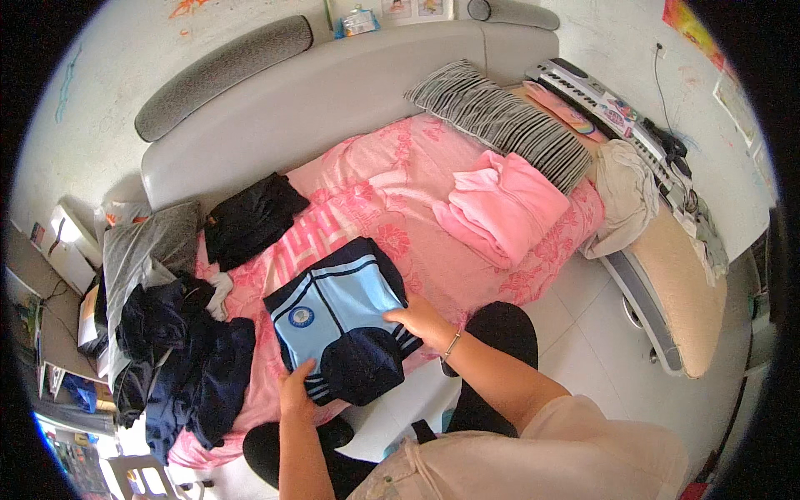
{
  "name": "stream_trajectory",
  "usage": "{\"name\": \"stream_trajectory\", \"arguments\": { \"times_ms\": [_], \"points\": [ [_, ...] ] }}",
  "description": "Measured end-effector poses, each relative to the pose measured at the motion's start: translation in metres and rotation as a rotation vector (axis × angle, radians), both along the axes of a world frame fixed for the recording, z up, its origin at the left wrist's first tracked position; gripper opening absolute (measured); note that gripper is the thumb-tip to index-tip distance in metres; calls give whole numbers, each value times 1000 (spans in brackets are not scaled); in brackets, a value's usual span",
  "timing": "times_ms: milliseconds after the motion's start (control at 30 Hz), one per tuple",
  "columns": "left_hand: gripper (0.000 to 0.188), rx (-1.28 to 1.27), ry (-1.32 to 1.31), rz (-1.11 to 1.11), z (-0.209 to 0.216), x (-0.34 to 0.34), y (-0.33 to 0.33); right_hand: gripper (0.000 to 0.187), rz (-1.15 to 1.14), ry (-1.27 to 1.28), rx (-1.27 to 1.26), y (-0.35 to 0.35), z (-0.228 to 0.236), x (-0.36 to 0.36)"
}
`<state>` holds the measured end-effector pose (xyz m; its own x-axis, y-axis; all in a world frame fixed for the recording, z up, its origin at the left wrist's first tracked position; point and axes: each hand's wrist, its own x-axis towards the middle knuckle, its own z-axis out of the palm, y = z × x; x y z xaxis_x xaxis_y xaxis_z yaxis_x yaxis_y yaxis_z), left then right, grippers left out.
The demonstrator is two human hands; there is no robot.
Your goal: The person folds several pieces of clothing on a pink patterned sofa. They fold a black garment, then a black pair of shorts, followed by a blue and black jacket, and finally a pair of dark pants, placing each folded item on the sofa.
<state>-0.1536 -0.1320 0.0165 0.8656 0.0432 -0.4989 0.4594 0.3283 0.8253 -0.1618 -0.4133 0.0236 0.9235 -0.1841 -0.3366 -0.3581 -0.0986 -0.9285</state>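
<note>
The navy and light-blue jacket [337, 321] looks like smooth, slightly glossy synthetic cloth. The pink floral bed sheet [400, 200] is matt cotton-like fabric; the striped pillow [500, 121] is soft woven cloth.

Both hands on a navy and light-blue garment laid on a pink-sheeted bed.

The left hand [296, 392] rests flat on the near edge of the navy and light-blue jacket [337, 321]; the right hand [425, 321], a bracelet [452, 345] at its wrist, presses on the jacket's right side. The jacket lies partly folded on the pink floral sheet [383, 200]. A folded black garment [250, 218] lies beyond it, a folded pink garment [500, 208] to the right below a striped pillow [500, 121], and a heap of dark clothes [187, 358] to the left.
</note>
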Motion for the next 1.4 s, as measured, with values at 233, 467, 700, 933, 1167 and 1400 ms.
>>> {"name": "stream_trajectory", "arguments": {
  "times_ms": [233, 467, 700, 933, 1167, 1400],
  "points": [
    [26, -128, 29, -143, 52, 1, -48, 43, -17, -274, -194, -57, 27, 17],
    [45, -293, -253, -285, 119, 14, -189, 41, 23, -434, -599, -206, 153, 8],
    [45, -194, -452, -536, 112, 25, -365, 48, -191, -318, -1028, -387, 162, -12],
    [50, 66, -111, -808, -19, 28, -406, 73, -142, -76, -1196, -395, 46, 8],
    [39, 36, -144, -981, -27, 21, -325, 68, -267, -8, -1416, -284, 5, 57],
    [26, 303, -232, -869, -3, 15, -181, 59, -282, -101, -1573, -298, -13, 50]
  ]
}}
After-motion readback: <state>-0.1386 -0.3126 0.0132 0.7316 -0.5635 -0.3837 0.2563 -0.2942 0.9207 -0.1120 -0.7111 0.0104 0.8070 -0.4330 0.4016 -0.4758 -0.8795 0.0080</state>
